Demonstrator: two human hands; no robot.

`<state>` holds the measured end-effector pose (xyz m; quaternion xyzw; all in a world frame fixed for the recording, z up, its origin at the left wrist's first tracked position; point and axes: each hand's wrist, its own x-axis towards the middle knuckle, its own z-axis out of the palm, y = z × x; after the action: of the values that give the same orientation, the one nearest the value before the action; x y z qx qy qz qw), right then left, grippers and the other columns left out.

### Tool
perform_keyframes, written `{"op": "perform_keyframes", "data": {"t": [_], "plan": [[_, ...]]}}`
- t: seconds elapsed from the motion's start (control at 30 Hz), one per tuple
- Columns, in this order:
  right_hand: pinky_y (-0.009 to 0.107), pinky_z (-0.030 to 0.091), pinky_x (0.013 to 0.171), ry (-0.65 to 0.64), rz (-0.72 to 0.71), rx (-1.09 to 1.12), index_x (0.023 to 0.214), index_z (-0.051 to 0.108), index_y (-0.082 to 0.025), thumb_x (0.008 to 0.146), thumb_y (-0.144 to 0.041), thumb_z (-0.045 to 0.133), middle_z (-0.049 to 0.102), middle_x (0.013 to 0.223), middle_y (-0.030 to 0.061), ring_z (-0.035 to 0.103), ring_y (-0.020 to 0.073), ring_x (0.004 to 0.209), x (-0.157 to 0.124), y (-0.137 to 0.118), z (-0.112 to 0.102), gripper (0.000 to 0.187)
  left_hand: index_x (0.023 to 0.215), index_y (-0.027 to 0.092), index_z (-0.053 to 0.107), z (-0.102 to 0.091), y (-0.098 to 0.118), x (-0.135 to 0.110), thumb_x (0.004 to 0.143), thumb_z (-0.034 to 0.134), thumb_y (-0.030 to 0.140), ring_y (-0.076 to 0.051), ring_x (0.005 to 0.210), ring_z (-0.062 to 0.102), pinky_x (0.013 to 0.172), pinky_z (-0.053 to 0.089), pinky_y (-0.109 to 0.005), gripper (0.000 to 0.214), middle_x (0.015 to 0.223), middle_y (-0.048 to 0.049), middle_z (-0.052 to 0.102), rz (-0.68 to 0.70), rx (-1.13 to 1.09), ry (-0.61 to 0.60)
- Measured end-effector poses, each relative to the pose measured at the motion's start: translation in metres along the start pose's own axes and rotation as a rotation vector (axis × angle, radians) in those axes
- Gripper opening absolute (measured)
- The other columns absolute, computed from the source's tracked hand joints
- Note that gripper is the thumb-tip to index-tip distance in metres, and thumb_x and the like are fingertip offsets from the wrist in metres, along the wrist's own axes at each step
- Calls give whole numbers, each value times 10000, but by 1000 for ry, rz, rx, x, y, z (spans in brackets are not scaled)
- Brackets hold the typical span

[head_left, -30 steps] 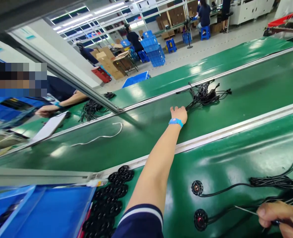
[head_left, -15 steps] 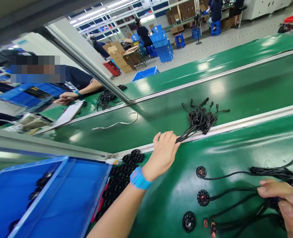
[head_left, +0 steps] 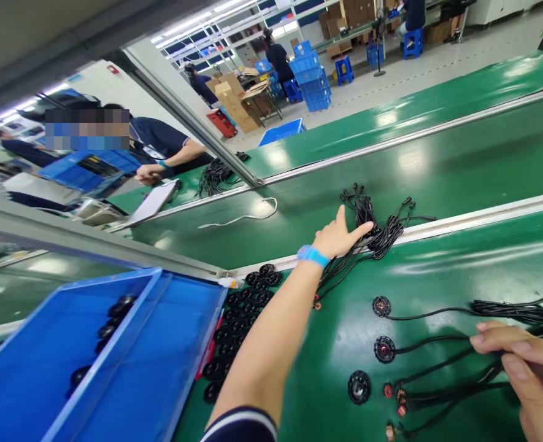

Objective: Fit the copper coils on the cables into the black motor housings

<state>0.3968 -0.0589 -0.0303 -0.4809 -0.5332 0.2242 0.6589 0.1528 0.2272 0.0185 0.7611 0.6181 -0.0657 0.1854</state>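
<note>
My left hand (head_left: 338, 238) reaches over a bunch of black cables (head_left: 388, 238) lying across the white rail. Its thumb and forefinger are spread apart; the other fingers are partly hidden. Below its wrist, the bunch's red-copper cable ends (head_left: 316, 302) rest on the green mat. At the right edge, my right hand (head_left: 522, 368) has thumb and fingers closed around black cables (head_left: 464, 388), whose copper-coloured ends lie to the left. Two cables end in round black discs, one disc (head_left: 381, 306) above the other (head_left: 385, 349). A loose black round cap (head_left: 359, 387) sits nearby.
A blue bin (head_left: 192, 344) with black parts stands at left, beside a pile of black round parts (head_left: 238, 325). A metal post (head_left: 192, 116) slants down to the far rail. Across the line sits a co-worker (head_left: 161, 138); a white strap (head_left: 243, 216) lies on the green belt.
My left hand has moved forward and right, from gripping the cables' narrow part to spread fingers over the bunch. The bunch has spread apart. My right hand has barely moved.
</note>
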Motion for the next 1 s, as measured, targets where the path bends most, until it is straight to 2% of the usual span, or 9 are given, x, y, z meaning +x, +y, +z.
{"op": "perform_keyframes", "data": {"t": [0.1, 0.2, 0.27, 0.33, 0.43, 0.53, 0.63, 0.83, 1.0], "plan": [[385, 676, 909, -47, -55, -37, 1119, 666, -221, 905, -37, 620, 799, 954, 51, 789, 239, 976, 7, -2, 2, 286, 1662, 185, 187, -1, 36, 39, 783, 300, 991, -467, 1362, 590, 1050, 482, -557, 1199, 1557, -286, 513, 2, -10, -35], [370, 669, 930, -37, -82, -50, 1165, 640, -226, 902, 1, 586, 796, 981, 41, 781, 221, 1016, 11, -5, 3, 352, 1582, 206, 374, 4, 52, 49, 630, 596, 980, -467, 1360, 580, 1048, 505, -521, 1247, 1566, -261, 489, 104, 12, -74], [403, 671, 934, -62, -106, -40, 1166, 640, -228, 896, 15, 576, 795, 990, 42, 781, 227, 1012, 13, -8, 3, 369, 1535, 186, 429, 8, 52, 47, 578, 792, 842, -453, 1351, 575, 1052, 513, -498, 1215, 1531, -249, 501, 176, 33, -77], [407, 669, 935, -70, -114, -35, 1154, 641, -228, 897, 16, 570, 794, 970, 37, 782, 220, 992, 12, -10, 4, 361, 1484, 168, 478, 11, 50, 45, 668, 853, 685, -405, 1318, 590, 1060, 513, -493, 1036, 1481, -220, 534, 236, 42, -62], [399, 669, 927, -53, -92, -54, 1167, 625, -234, 918, -4, 558, 789, 967, 32, 777, 215, 1011, 9, -12, 4, 346, 1386, 176, 565, 16, 50, 47, 919, 735, 495, -312, 1231, 622, 1039, 531, -513, 591, 1415, -149, 587, 305, 24, -15], [407, 661, 945, -59, -72, -79, 1193, 611, -243, 935, -20, 556, 785, 990, 32, 765, 217, 1058, 5, -11, 3, 345, 1319, 180, 611, 24, 53, 47, 998, 663, 409, -273, 1172, 637, 992, 561, -498, 398, 1368, -118, 613, 363, -17, 57], [414, 633, 1006, -79, -61, -92, 1225, 603, -255, 958, -60, 571, 779, 1020, 27, 756, 204, 1075, 4, -11, 3, 332, 1264, 168, 618, 29, 53, 41, 967, 699, 385, -261, 1124, 638, 956, 564, -469, 376, 1312, -109, 621, 430, -63, 113], [414, 639, 981, -68, -95, -60, 1215, 592, -252, 971, -65, 557, 778, 991, 20, 768, 192, 994, 12, -17, 8, 310, 1131, 193, 582, 35, 57, 16, 670, 845, 236, -284, 1069, 645, 941, 559, -423, 532, 1185, -88, 644, 647, -166, 99], [359, 646, 819, -59, -135, -142, 1063, 634, -237, 926, -10, 572, 776, 944, 27, 772, 196, 881, 22, -23, 2, 272, 1259, 218, 565, 35, 63, -23, 701, 883, 220, -369, 1437, 471, 1176, 406, -525, 643, 1488, -167, 536, 747, -264, 81]]}}
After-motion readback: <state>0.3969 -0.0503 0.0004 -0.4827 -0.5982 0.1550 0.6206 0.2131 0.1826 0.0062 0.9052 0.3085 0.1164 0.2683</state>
